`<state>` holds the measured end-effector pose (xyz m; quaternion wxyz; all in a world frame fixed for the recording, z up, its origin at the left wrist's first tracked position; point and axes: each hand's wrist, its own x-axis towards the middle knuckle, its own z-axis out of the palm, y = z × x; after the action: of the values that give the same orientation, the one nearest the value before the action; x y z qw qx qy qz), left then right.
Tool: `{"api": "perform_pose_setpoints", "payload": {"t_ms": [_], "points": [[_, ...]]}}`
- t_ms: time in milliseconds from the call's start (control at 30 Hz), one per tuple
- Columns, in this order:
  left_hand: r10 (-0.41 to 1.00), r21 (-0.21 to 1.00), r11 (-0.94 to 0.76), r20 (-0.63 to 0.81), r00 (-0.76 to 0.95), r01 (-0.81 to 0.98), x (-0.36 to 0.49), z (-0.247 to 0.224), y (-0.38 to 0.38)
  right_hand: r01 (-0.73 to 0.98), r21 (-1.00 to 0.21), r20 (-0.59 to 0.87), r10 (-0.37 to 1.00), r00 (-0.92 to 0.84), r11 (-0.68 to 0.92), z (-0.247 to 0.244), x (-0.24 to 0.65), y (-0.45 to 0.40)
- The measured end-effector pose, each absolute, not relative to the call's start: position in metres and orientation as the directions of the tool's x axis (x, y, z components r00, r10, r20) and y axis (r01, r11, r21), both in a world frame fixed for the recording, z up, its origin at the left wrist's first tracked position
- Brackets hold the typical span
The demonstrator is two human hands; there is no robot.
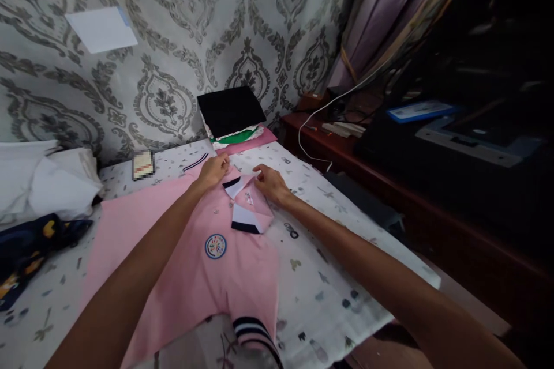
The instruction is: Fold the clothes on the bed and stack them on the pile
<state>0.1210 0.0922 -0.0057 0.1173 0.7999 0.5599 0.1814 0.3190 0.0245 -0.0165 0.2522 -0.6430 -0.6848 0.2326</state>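
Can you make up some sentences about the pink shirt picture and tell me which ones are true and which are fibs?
1. The pink shirt is spread out on a printed cloth. True.
2. The round badge is all black. False: the round badge has a blue rim and colourful marks.
3. The top of the folded stack is black. True.
4. The left hand is holding a cup. False: the left hand is at the pink shirt, between the collar and the far sleeve.
5. The right hand is near the collar. True.
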Motion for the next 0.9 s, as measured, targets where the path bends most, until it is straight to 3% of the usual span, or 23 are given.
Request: {"api": "perform_pose_setpoints", "payload": {"t_ms": [167, 267, 400, 500, 567, 700, 800, 900], "points": [[0.883, 0.580, -0.468, 0.284, 0.373, 0.667, 0.103, 0.003, 0.000, 0.704, -0.674, 0.209, 0.972, -0.110, 0.224, -0.020, 0.327, -0.015], [0.841, 0.619, -0.514, 0.225, 0.493, 0.594, 0.103, 0.012, -0.086, 0.659, -0.628, 0.288, 0.910, -0.298, 0.414, -0.021, 0.333, -0.050], [0.635, 0.508, -0.695, 0.103, 0.766, 0.508, 0.121, 0.010, -0.178, 0.607, -0.573, 0.293, 0.830, -0.475, 0.550, -0.027, 0.337, -0.075], [0.590, 0.359, -0.755, 0.007, 0.807, 0.549, 0.136, 0.002, -0.204, 0.555, -0.655, 0.277, 0.846, -0.456, 0.513, -0.027, 0.338, -0.074], [0.606, 0.340, -0.740, -0.037, 0.794, 0.580, 0.140, 0.001, -0.204, 0.507, -0.734, 0.241, 0.871, -0.427, 0.452, -0.021, 0.341, -0.068], [0.621, 0.577, -0.638, -0.005, 0.784, 0.510, 0.142, 0.010, -0.199, 0.487, -0.765, 0.215, 0.880, -0.424, 0.422, -0.005, 0.350, -0.059], [0.603, 0.694, -0.580, 0.014, 0.797, 0.427, 0.142, 0.013, -0.205, 0.595, -0.641, 0.197, 0.854, -0.482, 0.485, -0.004, 0.354, -0.057], [0.563, 0.726, -0.577, 0.023, 0.826, 0.373, 0.140, 0.015, -0.214, 0.672, -0.536, 0.197, 0.850, -0.489, 0.511, -0.016, 0.355, -0.059]]}}
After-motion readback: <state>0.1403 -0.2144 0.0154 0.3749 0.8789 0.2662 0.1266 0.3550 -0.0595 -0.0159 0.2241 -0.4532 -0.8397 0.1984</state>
